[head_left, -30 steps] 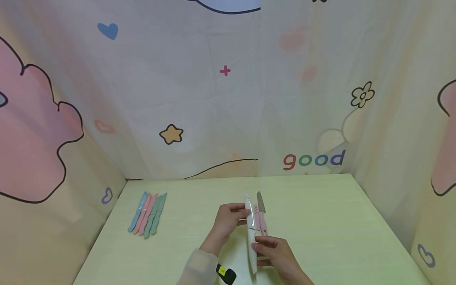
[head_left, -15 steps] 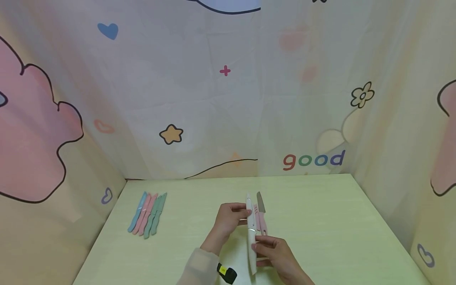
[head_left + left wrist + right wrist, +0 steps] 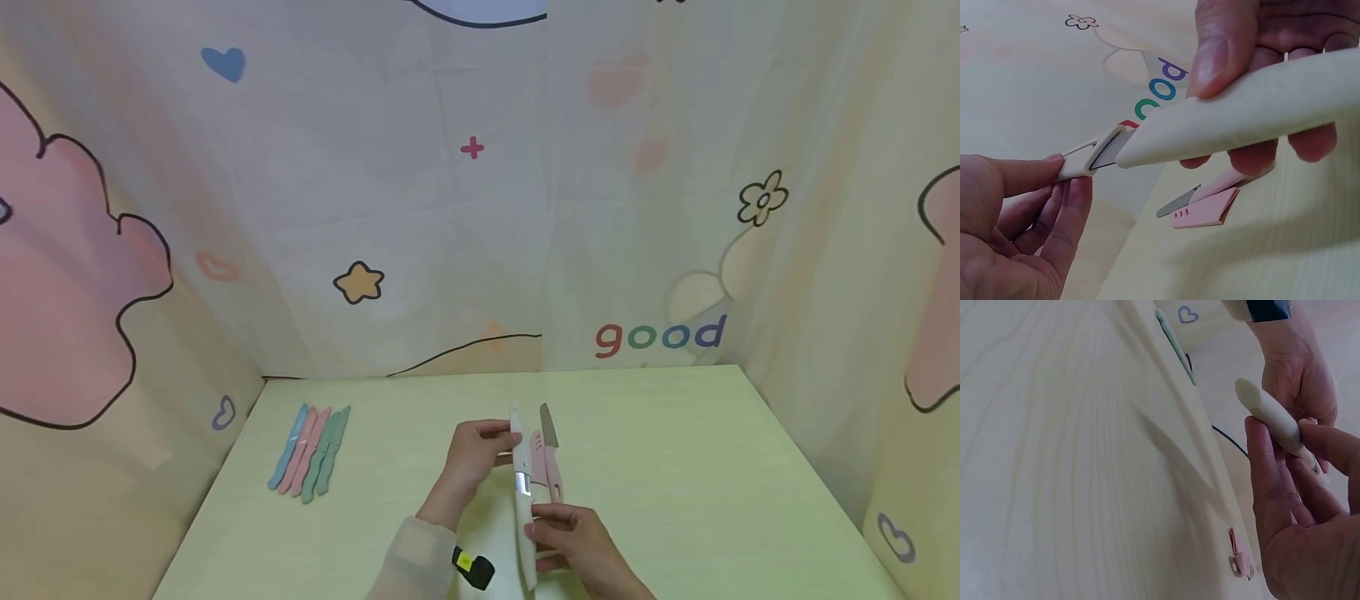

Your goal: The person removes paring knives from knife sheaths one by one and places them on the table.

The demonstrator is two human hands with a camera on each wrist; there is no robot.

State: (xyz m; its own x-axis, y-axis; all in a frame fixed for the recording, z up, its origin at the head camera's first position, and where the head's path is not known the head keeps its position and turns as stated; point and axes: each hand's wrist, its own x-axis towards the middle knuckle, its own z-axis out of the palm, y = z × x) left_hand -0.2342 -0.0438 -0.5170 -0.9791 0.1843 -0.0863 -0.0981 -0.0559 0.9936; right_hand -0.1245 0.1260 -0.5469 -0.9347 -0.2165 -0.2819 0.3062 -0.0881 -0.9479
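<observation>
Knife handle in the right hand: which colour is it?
Off-white; the knife handle shows best in the left wrist view.

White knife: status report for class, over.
Left hand pinches white sheath; right hand grips white handle. Blade showing between. Pink knife nearby, apparently not obstructing.

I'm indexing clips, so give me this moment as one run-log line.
left hand: pinches white sheath | right hand: grips white knife handle | blade: partly exposed | pink-handled knife, pink sheath: on table
</observation>
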